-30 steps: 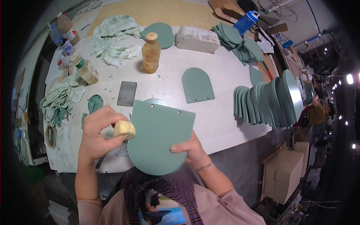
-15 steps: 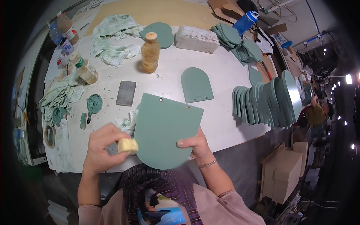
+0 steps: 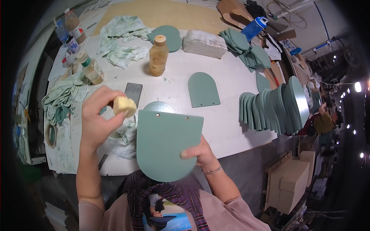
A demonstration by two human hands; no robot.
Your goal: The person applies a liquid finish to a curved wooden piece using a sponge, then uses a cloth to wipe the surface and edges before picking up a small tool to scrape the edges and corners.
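Between the thumb and fingers of my left hand [image 3: 97, 121] is a small yellow sponge [image 3: 124, 106], raised left of a green panel [image 3: 166, 144] and apart from it. My right hand [image 3: 201, 154] grips the panel by its right side, thumb on the face, other fingers hidden behind. The panel has one rounded end towards me and a straight far edge with two small holes. Just past that edge shows a rounded, shiny piece [image 3: 158, 106], mostly covered. A crumpled stained cloth [image 3: 125, 144] lies below my left hand. One similar green panel [image 3: 203, 89] lies flat on the table.
A row of green panels [image 3: 266, 109] stands on edge at the right. Farther back are a white block [image 3: 205, 43], a bottle of amber liquid [image 3: 158, 57] and stacked panels [image 3: 252, 56]. A grey rectangular block [image 3: 133, 92], rags [image 3: 63, 96] and several bottles occupy the left.
My left hand has lifted the sponge away from the panel's left edge, moving farther from my body. The panel has turned slightly, its straight edge now nearly level, and come a little closer.
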